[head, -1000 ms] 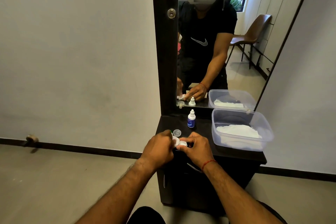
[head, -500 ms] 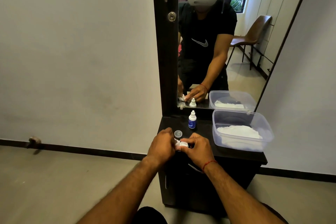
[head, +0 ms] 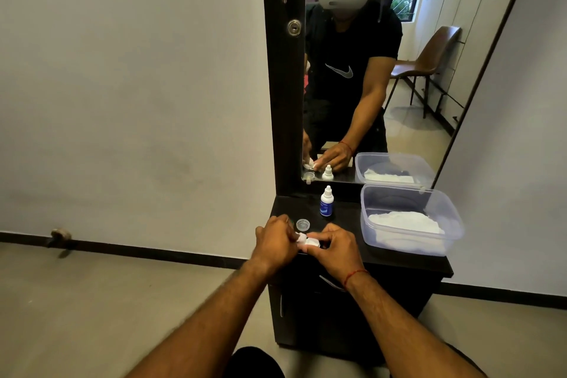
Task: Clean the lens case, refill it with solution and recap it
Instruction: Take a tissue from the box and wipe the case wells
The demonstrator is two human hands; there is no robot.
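Right hand grips the right end of the white lens case, fingers and thumb curled round it. Left hand is curled in on the case's left end, pinching at it. There's a small white bit at those fingertips; can't tell if it's a cap or a wipe. The case is held between both hands, just above the front edge of the black cabinet top.

One loose clear cap lies on the top just behind the hands, apart from the case. The solution bottle stands upright further back, near the mirror, its white cap on. A clear plastic container sits to the right with white tissue inside. Red thread on the right wrist.
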